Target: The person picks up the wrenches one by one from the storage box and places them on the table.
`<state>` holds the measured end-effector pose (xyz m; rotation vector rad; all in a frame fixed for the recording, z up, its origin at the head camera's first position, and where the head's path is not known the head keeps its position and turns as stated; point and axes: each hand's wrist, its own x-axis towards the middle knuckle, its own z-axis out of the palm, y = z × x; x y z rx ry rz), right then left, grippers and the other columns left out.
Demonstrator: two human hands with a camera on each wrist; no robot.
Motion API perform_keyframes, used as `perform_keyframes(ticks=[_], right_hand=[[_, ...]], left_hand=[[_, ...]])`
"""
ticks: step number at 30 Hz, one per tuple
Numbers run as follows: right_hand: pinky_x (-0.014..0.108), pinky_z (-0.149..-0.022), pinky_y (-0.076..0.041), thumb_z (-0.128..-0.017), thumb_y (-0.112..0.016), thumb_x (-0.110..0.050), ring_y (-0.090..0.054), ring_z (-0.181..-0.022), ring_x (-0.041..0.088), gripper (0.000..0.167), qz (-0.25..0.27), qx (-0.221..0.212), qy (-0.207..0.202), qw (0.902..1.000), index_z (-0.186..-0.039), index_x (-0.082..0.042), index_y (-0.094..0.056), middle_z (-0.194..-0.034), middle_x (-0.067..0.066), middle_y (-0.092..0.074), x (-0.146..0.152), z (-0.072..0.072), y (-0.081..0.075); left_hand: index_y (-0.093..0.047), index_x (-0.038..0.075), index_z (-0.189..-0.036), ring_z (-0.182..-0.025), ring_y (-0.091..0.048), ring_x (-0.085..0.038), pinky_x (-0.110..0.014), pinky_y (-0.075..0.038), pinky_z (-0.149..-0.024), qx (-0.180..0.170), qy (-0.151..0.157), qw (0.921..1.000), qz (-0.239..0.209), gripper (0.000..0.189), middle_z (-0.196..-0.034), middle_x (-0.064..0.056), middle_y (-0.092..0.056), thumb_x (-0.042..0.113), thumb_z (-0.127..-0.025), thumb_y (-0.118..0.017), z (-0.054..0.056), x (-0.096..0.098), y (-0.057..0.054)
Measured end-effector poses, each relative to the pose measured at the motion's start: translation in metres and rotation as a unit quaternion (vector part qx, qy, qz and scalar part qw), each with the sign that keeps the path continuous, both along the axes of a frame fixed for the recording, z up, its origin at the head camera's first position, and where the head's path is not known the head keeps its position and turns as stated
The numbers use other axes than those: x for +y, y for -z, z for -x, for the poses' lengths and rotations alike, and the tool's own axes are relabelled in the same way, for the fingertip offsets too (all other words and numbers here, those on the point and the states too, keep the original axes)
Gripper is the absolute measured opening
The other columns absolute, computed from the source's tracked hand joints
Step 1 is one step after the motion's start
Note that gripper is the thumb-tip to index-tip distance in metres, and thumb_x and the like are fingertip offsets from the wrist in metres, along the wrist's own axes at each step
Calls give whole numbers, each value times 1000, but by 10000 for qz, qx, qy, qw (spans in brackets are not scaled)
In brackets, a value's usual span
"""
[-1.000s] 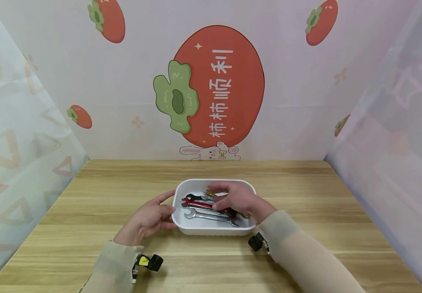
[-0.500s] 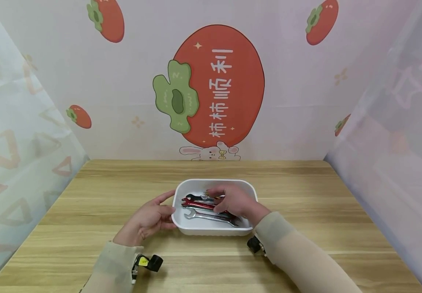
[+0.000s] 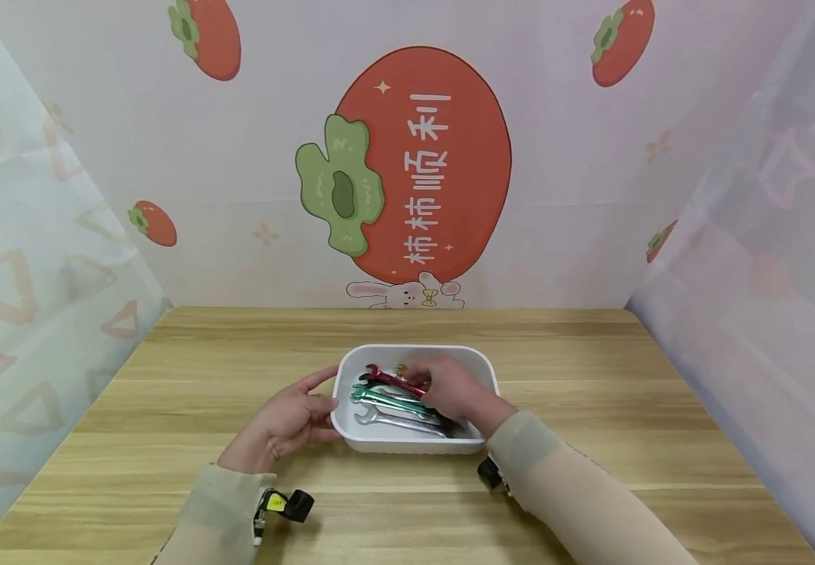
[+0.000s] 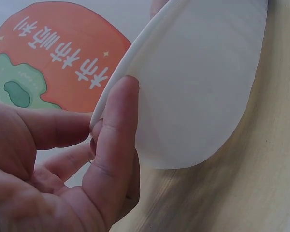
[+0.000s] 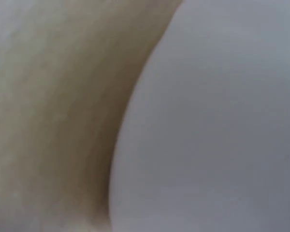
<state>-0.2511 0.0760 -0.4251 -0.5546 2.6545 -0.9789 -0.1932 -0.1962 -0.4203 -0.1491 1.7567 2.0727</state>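
Observation:
A white plastic basin (image 3: 418,447) stands on the table with several open-ended wrenches inside. My left hand (image 3: 286,424) pinches its left rim; the left wrist view shows the thumb inside the basin wall (image 4: 198,96) and fingers outside. Inside the basin, my right hand (image 3: 453,390) grips the near end of a red wrench (image 3: 392,380), whose open end points left. Below that lie a green wrench (image 3: 382,399) and a silver wrench (image 3: 400,421). A gold piece (image 3: 400,369) shows partly behind the right fingers. In the right wrist view only the blurred basin side (image 5: 208,125) appears.
The wood-grain table (image 3: 238,353) stretches around the basin. A printed cloth backdrop (image 3: 556,196) rises behind it, with cloth walls at both sides. Small black cameras (image 3: 300,506) sit on the wrists.
The red wrench has shifted up and back in the basin, uncovering the green wrench. My right fingers have closed on the red wrench. My left hand has stayed on the rim.

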Motion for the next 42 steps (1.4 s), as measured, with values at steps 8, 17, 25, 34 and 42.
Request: perform_keyframes(ticks=[8, 17, 25, 34, 42], right_hand=[[41, -91, -52, -82, -73, 7, -59, -100, 18, 40, 372, -221, 253, 9987, -114, -17, -74, -104, -5, -68, 5, 0, -3], [36, -79, -51, -78, -74, 4, -55, -101, 24, 52, 1081, -899, 757, 9872, -120, -27, -73, -106, -6, -66, 15, 0, -13], [38, -79, -50, -81, -71, 9, -51, -107, 31, 59, 1915, -1453, 1035, 9651, -129, -27, -69, -117, 4, -60, 22, 1, -23], [34, -74, -46, -87, -56, 19, -47, -101, 34, 63, 3390, -1940, 1461, 9089, -140, -16, -50, -130, 24, -44, 31, 2, -43], [30, -65, -48, -89, -50, 20, -49, -80, 27, 61, 4154, -2028, 1702, 8702, -141, -11, -43, -116, 17, -41, 53, 0, -55]], left_hand=[[-35, 17, -155, -77, -61, -24, -46, -60, -74, -25, -49, 10000, 48, 64, -111, -29, -57, -4, -97, -52, 0, 1, 0], [-32, 15, -156, -80, -60, -25, -48, -59, -77, 49, 49, 10000, 49, 65, -111, -28, -56, -3, -97, -52, -2, 3, -3], [-33, 15, -156, -79, -60, -24, -48, -60, -76, 47, 14, 10000, 65, 65, -106, -26, -56, -3, -97, -53, -2, 3, -3], [-32, 15, -156, -79, -59, -24, -46, -60, -75, 51, 29, 10000, -24, 66, -105, -26, -56, -4, -97, -52, -2, 1, -2], [-31, 13, -157, -80, -60, -24, -46, -60, -76, 68, 46, 10000, 45, 67, -110, -28, -56, -3, -96, -53, -4, 1, -3]])
